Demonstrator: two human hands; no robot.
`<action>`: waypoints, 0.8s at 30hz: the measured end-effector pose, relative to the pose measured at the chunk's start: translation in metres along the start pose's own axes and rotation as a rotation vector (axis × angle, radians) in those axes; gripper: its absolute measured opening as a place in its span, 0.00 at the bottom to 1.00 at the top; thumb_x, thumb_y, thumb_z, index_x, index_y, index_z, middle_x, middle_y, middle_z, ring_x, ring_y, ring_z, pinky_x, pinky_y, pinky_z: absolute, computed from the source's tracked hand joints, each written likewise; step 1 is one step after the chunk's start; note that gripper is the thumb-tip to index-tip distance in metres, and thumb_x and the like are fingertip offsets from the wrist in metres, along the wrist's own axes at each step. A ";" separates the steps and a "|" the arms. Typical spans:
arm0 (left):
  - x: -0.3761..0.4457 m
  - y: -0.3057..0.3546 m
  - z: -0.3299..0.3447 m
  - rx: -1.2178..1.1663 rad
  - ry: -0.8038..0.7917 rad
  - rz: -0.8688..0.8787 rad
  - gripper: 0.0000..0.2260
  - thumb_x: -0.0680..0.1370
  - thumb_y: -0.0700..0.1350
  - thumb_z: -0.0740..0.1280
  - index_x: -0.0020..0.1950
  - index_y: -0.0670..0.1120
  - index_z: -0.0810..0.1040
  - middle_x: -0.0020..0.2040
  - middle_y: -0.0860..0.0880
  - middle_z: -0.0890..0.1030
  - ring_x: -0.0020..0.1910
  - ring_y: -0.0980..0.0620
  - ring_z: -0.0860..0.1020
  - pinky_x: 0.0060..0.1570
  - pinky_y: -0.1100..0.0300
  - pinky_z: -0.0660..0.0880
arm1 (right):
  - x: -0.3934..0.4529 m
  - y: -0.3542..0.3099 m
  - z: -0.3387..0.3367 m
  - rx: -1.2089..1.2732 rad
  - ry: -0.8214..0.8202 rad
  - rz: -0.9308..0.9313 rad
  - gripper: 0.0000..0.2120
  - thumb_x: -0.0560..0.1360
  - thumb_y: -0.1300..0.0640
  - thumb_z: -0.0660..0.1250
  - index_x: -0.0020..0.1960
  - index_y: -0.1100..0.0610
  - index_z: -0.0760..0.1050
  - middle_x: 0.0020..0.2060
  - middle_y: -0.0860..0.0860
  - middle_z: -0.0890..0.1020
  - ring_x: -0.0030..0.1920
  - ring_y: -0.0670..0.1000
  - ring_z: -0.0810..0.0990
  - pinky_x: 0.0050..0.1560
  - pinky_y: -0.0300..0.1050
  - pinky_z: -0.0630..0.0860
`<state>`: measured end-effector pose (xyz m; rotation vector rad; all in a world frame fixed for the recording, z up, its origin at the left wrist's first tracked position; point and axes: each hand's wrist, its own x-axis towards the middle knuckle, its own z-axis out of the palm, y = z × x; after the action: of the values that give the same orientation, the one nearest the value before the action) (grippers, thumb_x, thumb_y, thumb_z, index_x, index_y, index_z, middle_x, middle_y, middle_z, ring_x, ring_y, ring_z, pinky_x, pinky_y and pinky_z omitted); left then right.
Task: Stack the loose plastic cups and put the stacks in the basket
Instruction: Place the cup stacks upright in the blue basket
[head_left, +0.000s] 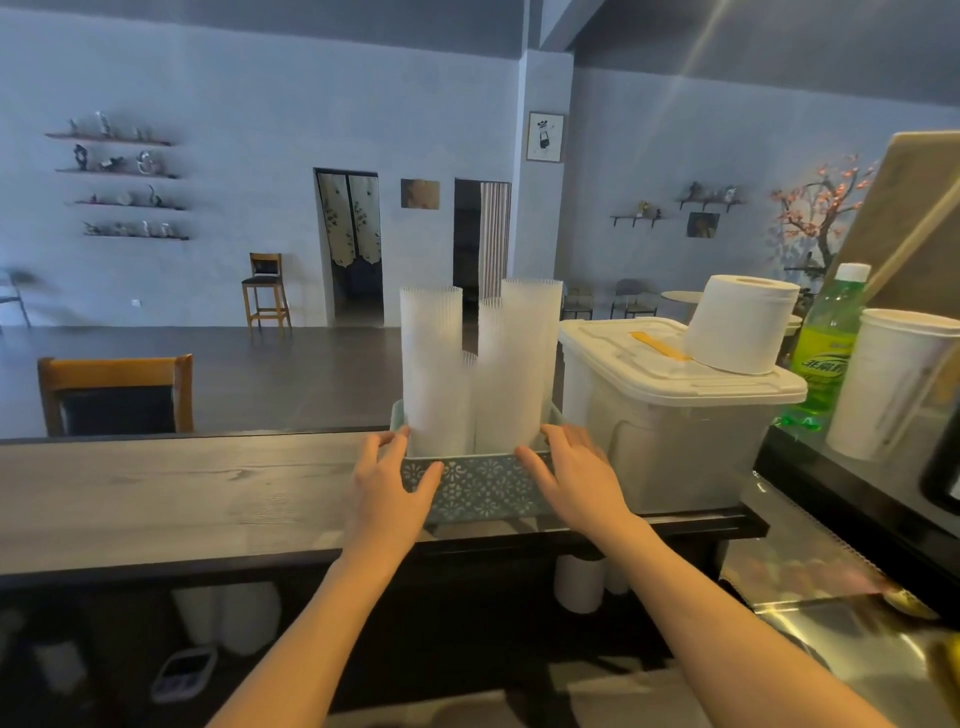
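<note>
A pale blue-green patterned basket (480, 486) sits on the dark wooden counter. Several tall stacks of translucent white plastic cups stand upright inside it: one on the left (432, 364), one on the right (524, 364) and shorter ones between them. My left hand (387, 483) rests against the basket's left front corner, thumb on the front wall and fingers at the left rim. My right hand (574, 475) lies against the right front corner, thumb on the front wall, fingers along the right rim. The fingers of both hands are fairly straight.
A white lidded storage bin (670, 415) stands close to the basket's right, with a toilet paper roll (740, 325) on its lid. A green bottle (826, 348) and a tall white cup (893, 384) stand further right. A wooden chair back (117, 392) rises behind the counter (182, 488).
</note>
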<state>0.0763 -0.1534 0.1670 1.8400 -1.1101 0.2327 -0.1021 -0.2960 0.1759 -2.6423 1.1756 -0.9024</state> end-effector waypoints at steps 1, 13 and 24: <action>0.000 0.002 0.001 -0.007 -0.002 -0.001 0.29 0.76 0.54 0.70 0.75 0.46 0.68 0.65 0.49 0.70 0.57 0.55 0.72 0.51 0.64 0.69 | -0.001 0.003 -0.001 -0.022 0.006 -0.002 0.24 0.82 0.39 0.55 0.66 0.55 0.70 0.64 0.53 0.75 0.66 0.53 0.71 0.64 0.52 0.71; -0.001 0.026 0.005 -0.009 -0.042 -0.017 0.26 0.78 0.48 0.70 0.74 0.45 0.68 0.62 0.50 0.70 0.53 0.59 0.68 0.51 0.66 0.69 | -0.004 0.025 -0.010 -0.097 -0.023 -0.060 0.20 0.84 0.45 0.53 0.63 0.58 0.73 0.62 0.54 0.75 0.65 0.54 0.70 0.63 0.51 0.70; -0.019 0.043 -0.001 0.050 -0.181 -0.088 0.30 0.79 0.55 0.66 0.77 0.45 0.62 0.77 0.48 0.60 0.72 0.48 0.65 0.66 0.54 0.68 | -0.011 0.018 -0.020 -0.128 -0.056 -0.103 0.16 0.82 0.48 0.60 0.63 0.58 0.71 0.62 0.56 0.73 0.65 0.56 0.70 0.61 0.50 0.72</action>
<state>0.0329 -0.1477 0.1833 1.9804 -1.1520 0.0433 -0.1310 -0.2985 0.1814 -2.8331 1.1298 -0.7873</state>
